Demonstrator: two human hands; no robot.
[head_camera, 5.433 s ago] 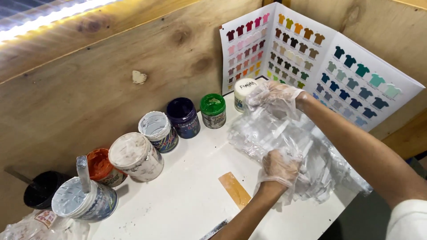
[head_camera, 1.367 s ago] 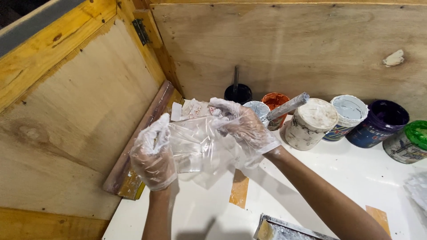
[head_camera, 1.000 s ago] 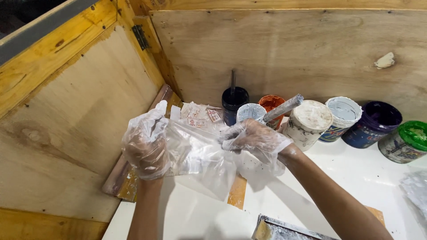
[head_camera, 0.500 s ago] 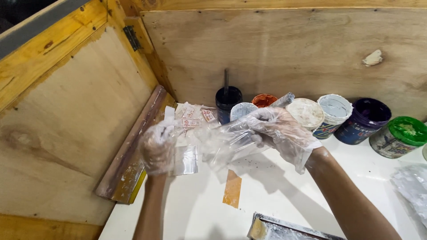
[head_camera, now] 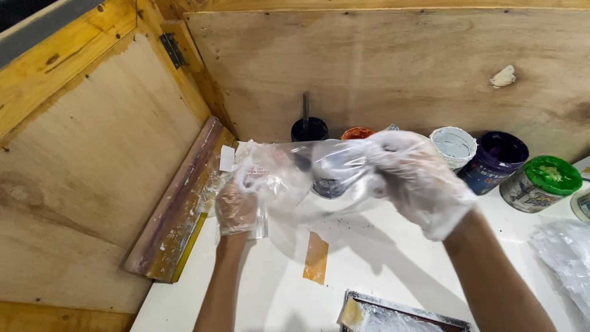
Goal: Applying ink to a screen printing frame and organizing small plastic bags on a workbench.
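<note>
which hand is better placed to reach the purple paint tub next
Right, most likely. The right hand sits close to the purple paint tub in the row along the back wall, while the left hand is far across by the wooden squeegee. Both hands grip the clear plastic sheet, so one must let go first.

Clear plastic bag (head_camera: pixel 307 178) stretched above the table.

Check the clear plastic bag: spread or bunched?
Spread: the clear plastic bag is stretched between the gloved left hand and right hand.
</note>
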